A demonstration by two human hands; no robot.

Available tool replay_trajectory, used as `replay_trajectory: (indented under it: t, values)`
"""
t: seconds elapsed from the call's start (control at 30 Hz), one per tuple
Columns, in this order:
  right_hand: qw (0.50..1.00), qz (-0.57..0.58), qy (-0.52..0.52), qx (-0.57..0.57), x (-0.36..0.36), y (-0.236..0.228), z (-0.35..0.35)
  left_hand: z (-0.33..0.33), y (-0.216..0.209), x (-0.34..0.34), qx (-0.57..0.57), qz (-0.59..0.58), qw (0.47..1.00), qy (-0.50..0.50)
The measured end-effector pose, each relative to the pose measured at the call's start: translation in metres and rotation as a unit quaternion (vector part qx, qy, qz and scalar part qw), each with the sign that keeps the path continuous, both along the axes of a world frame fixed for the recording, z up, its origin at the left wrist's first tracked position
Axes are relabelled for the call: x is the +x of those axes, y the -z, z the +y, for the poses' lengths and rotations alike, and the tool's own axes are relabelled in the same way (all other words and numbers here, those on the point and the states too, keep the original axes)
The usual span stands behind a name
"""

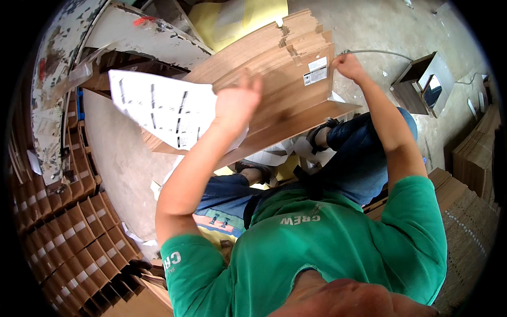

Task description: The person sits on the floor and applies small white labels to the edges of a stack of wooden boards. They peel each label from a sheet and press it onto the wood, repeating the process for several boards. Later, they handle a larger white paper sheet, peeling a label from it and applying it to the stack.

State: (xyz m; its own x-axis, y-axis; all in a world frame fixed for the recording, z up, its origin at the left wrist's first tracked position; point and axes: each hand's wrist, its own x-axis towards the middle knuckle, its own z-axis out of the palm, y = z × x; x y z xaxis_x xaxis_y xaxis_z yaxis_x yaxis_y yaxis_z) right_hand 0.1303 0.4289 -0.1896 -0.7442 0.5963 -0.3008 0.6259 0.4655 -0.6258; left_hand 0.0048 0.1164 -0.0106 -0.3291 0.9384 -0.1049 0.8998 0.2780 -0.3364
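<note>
Flattened cardboard boxes (pixel 280 68), brown, stacked in a slanting bundle over the lap, upper middle of the head view, above the concrete floor (pixel 380 26). Small white label (pixel 316 71) stuck on the top sheet near its right edge. Left hand (pixel 237 103) raised against the bundle's near face, fingers spread and half curled, pressing on a white printed sheet (pixel 158 105) that lies over the bundle's left part; whether the grip actually pinches the sheet, cannot tell. Right hand (pixel 347 66) at the bundle's upper right corner, closed in a fist around a thin grey strap (pixel 377 52) running off to the right. Blue jeans (pixel 359 153) and sandals below the bundle. Rows of folded cartons (pixel 74 232) at lower left; small open brown box (pixel 425 84) on the floor at upper right.
</note>
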Motion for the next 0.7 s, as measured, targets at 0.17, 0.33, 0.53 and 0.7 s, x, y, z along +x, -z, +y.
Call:
replay_trajectory:
  t: [0.17, 0.33, 0.53, 0.7]
  values:
    - [0.956, 0.185, 0.156, -0.168, -0.005, -0.027, -0.002, -0.056, -0.095, -0.064, 0.26, 0.053, 0.964, -0.03]
    - [0.942, 0.202, 0.214, -0.159, -0.002, -0.037, -0.016, -0.091, -0.175, -0.089, 0.445, -0.054, 0.88, -0.16]
    - [0.923, 0.261, 0.221, -0.177, -0.016, -0.04, -0.037, -0.125, -0.212, -0.097, 0.576, -0.077, 0.785, -0.213]
    - [0.903, 0.207, 0.26, -0.272, -0.007, -0.058, -0.039, -0.129, -0.205, -0.1, 0.648, -0.106, 0.734, -0.175]
